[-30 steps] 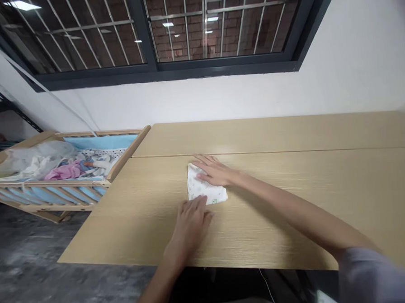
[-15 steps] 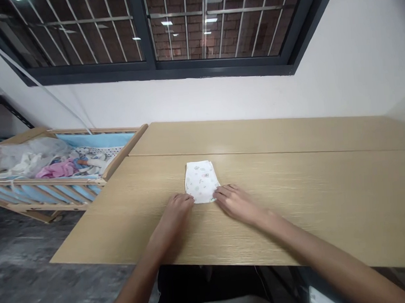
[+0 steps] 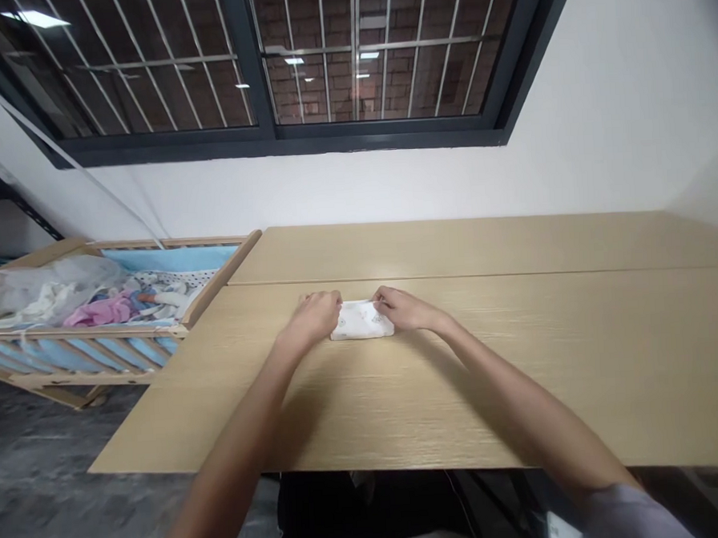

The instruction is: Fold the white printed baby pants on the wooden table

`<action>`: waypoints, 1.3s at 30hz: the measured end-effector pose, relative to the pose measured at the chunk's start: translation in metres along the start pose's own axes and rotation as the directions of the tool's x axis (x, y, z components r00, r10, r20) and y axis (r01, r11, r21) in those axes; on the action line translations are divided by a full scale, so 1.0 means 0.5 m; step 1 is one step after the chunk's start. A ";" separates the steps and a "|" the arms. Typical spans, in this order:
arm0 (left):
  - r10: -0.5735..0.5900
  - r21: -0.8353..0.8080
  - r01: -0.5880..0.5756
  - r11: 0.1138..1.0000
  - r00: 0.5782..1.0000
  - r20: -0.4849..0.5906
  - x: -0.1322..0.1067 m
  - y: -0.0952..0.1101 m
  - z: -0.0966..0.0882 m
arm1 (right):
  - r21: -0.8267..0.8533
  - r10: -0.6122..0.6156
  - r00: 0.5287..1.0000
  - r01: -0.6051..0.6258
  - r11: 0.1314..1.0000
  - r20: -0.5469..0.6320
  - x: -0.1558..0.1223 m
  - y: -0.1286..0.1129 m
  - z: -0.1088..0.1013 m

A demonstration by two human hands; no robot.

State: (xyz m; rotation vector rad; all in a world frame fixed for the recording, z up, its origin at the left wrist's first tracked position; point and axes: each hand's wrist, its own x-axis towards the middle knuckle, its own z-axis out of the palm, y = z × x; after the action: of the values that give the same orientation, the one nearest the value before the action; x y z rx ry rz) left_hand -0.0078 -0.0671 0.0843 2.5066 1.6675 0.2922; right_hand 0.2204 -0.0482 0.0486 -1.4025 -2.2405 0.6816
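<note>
The small white cloth [image 3: 360,323] lies on the tabletop [image 3: 508,365], and I take this cloth as the landmark for all places. It has a light printed pattern and is folded into a low, wide strip, with its long sides running left to right.

The left hand [image 3: 318,316] is at the far left corner of the cloth, and its fingers pinch this corner. The right hand [image 3: 404,308] pinches the far right corner in a similar way. The near edge is free of both hands.

In my judgement, the folding of this piece is well advanced, because it is already compact and its outline is quite even. What seems to be left is to let go of the corners and to smooth the fold. How many layers there are inside, I cannot tell.

To the left of the cloth, well apart from it, stands a wooden cot [image 3: 220,280] with a blue lining [image 3: 171,259]. In the cot there is a loose heap: pink fabric [image 3: 103,309], some whitish pieces [image 3: 171,296], and a cloudy plastic bag [image 3: 88,271] at the far left. What this bag contains is not clear.
</note>
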 end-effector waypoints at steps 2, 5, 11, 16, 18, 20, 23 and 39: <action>-0.024 0.031 0.025 0.999 0.999 -0.033 0.037 -0.010 0.021 | -0.011 0.017 0.993 -0.018 1.000 -0.120 0.034 0.030 0.025; -0.062 0.075 0.068 0.995 0.995 -0.078 0.068 -0.020 0.068 | -0.034 0.048 0.970 -0.058 0.998 -0.237 0.064 0.069 0.069; -0.100 0.082 0.116 0.990 0.979 -0.180 0.067 -0.016 0.119 | -0.050 0.014 0.895 -0.040 0.998 -0.447 0.051 0.074 0.089; 0.056 0.010 -0.056 0.998 0.964 -0.259 0.033 0.026 0.156 | -0.265 -0.271 0.912 0.191 0.945 -0.307 0.008 0.035 0.093; 0.107 -0.017 -0.113 0.993 0.970 -0.220 0.020 0.044 0.183 | -0.312 -0.309 0.942 0.256 0.915 -0.134 -0.001 0.030 0.108; 0.090 -0.014 -0.094 0.995 0.983 -0.159 0.012 0.053 0.207 | -0.335 -0.279 0.960 0.254 0.907 -0.028 -0.004 0.032 0.121; 0.059 0.006 -0.059 0.998 0.993 -0.098 0.011 0.048 0.225 | -0.348 -0.192 0.981 0.192 0.918 0.035 -0.004 0.035 0.126; 0.199 0.068 -0.191 0.979 0.972 -0.127 0.018 -0.018 0.148 | -0.275 -0.209 0.977 0.191 0.942 -0.040 -0.018 0.077 0.091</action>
State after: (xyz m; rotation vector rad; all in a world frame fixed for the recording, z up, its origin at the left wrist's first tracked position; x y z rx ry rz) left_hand 0.0040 -0.0546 0.0111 2.7536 1.4915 0.4477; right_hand 0.2252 -0.0502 -0.0115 -1.2678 -2.4474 0.2636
